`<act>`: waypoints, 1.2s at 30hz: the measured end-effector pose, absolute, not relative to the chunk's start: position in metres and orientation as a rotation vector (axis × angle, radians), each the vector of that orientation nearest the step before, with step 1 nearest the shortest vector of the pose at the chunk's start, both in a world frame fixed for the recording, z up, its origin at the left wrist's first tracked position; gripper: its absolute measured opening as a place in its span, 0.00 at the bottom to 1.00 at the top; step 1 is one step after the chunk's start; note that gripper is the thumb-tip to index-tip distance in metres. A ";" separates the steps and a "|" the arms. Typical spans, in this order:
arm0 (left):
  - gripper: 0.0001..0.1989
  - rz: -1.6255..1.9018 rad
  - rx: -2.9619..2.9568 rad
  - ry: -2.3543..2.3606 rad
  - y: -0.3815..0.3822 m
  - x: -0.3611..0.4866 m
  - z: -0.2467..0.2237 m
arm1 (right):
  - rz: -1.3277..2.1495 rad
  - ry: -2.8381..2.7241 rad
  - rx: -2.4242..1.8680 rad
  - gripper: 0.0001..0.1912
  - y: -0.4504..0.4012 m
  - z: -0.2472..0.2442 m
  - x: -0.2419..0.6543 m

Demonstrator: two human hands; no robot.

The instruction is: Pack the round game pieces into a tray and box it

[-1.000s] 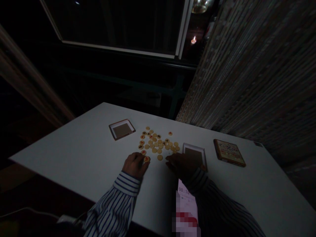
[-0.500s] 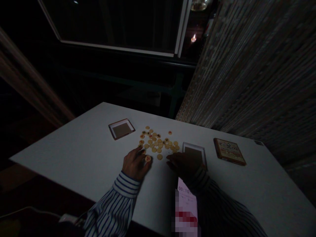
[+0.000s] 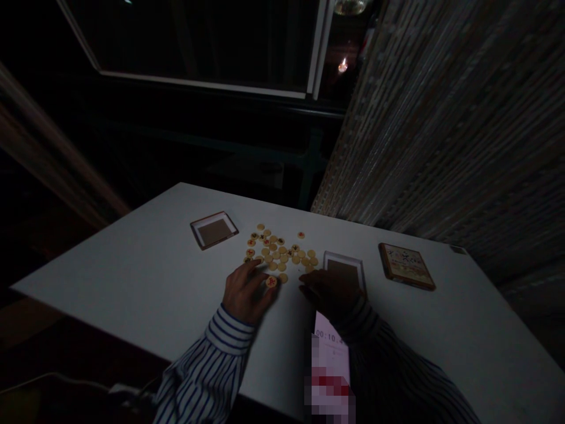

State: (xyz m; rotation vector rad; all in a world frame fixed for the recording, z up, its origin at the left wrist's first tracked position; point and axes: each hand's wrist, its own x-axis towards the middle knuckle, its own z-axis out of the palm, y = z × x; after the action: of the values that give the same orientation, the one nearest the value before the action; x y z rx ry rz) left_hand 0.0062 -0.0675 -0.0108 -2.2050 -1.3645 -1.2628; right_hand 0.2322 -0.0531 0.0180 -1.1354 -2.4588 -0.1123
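Note:
Several round, pale wooden pieces [image 3: 282, 250] lie spread over the white table [image 3: 145, 265]; some show red or dark characters, others look blank. My left hand [image 3: 245, 291] is at their near left side, holding a piece with a red character [image 3: 271, 282] between thumb and fingers. Just right of that piece lies a blank one [image 3: 283, 278]. My right hand [image 3: 329, 290], in dark shadow, is at the near right edge of the pieces with its fingers bent; whether anything is between its fingertips is too dark to tell.
An open shallow box [image 3: 214, 229] sits at the left, another open box [image 3: 344, 272] partly behind my right hand. A closed box with a printed lid [image 3: 406, 266] lies farther right. A lit phone [image 3: 331, 359] showing a timer lies below my right wrist. String curtains hang behind.
My left hand, with the red-character piece, has moved slightly right, closer to the blank piece. My right hand has barely moved. The whole view has shifted a little.

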 end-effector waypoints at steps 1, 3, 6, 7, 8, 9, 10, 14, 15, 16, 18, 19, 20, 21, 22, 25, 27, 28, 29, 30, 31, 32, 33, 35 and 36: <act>0.11 -1.263 -2.209 -1.367 -0.068 0.007 -0.010 | -0.122 -2.450 -1.118 0.12 -0.053 0.018 0.233; 0.10 -1.266 -2.220 -1.369 -0.068 0.010 -0.008 | -0.150 -2.433 -1.090 0.13 -0.055 0.019 0.235; 0.10 -1.267 -2.246 -1.359 -0.069 0.013 -0.006 | -0.184 -2.397 -1.070 0.13 -0.057 0.021 0.237; 0.11 -1.265 -2.258 -1.347 -0.069 0.014 -0.006 | -0.192 -2.388 -1.070 0.13 -0.057 0.021 0.237; 0.11 -1.265 -2.269 -1.334 -0.069 0.015 -0.005 | -0.197 -2.384 -1.075 0.12 -0.058 0.022 0.237; 0.11 -1.265 -2.278 -1.319 -0.068 0.017 -0.004 | -0.196 -2.385 -1.075 0.12 -0.058 0.023 0.237; 0.12 -1.268 -2.285 -1.303 -0.068 0.018 -0.003 | -0.191 -2.385 -1.075 0.12 -0.059 0.023 0.237; 0.12 -1.287 -2.297 -1.277 -0.067 0.025 0.000 | -0.138 -2.363 -1.103 0.12 -0.059 0.023 0.239; 0.12 -1.289 -2.300 -1.282 -0.067 0.027 0.000 | -0.126 -2.359 -1.117 0.12 -0.059 0.023 0.240; 0.12 -1.294 -2.301 -1.286 -0.067 0.028 0.001 | -0.117 -2.359 -1.133 0.12 -0.060 0.022 0.241; 0.11 -1.301 -2.312 -1.280 -0.067 0.032 0.001 | -0.092 -2.353 -1.160 0.12 -0.060 0.020 0.243; 0.11 -1.306 -2.317 -1.275 -0.066 0.033 0.001 | -0.077 -2.346 -1.170 0.12 -0.060 0.019 0.244; 0.11 -1.310 -2.323 -1.267 -0.066 0.035 0.001 | -0.064 -2.337 -1.178 0.12 -0.060 0.018 0.245; 0.12 -1.312 -2.330 -1.263 -0.065 0.036 0.001 | -0.051 -2.329 -1.180 0.12 -0.060 0.017 0.247; 0.12 -1.312 -2.338 -1.260 -0.065 0.037 0.001 | -0.041 -2.319 -1.177 0.12 -0.060 0.016 0.248; 0.12 -1.311 -2.360 -1.239 -0.063 0.041 0.002 | -0.017 -2.286 -1.174 0.12 -0.060 0.014 0.252; 0.12 -1.311 -2.376 -1.237 -0.062 0.043 0.002 | 0.006 -2.264 -1.208 0.12 -0.060 0.013 0.254; 0.11 -1.315 -2.382 -1.236 -0.062 0.044 0.002 | 0.016 -2.265 -1.225 0.12 -0.060 0.013 0.255; 0.11 -1.321 -2.387 -1.234 -0.062 0.046 0.003 | 0.023 -2.276 -1.237 0.12 -0.061 0.013 0.256; 0.11 -1.324 -2.392 -1.232 -0.062 0.048 0.003 | 0.027 -2.288 -1.242 0.11 -0.061 0.014 0.256; 0.11 -1.327 -2.394 -1.229 -0.063 0.049 0.003 | 0.033 -2.297 -1.245 0.12 -0.062 0.014 0.257; 0.11 -1.328 -2.395 -1.228 -0.063 0.051 0.004 | 0.040 -2.298 -1.250 0.12 -0.062 0.014 0.257; 0.11 -1.325 -2.398 -1.228 -0.063 0.053 0.005 | 0.048 -2.290 -1.259 0.12 -0.063 0.014 0.258; 0.10 -1.326 -2.405 -1.242 -0.064 0.057 0.006 | 0.075 -2.257 -1.279 0.12 -0.064 0.015 0.258; 0.10 -1.332 -2.410 -1.248 -0.064 0.059 0.007 | 0.084 -2.244 -1.285 0.12 -0.065 0.016 0.259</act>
State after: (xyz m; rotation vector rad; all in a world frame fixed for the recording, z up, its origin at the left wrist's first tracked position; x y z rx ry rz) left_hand 0.0589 -0.0635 0.0070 -2.4095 -1.2480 -1.3325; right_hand 0.2587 -0.0647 0.0157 -1.2847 -2.2445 0.0836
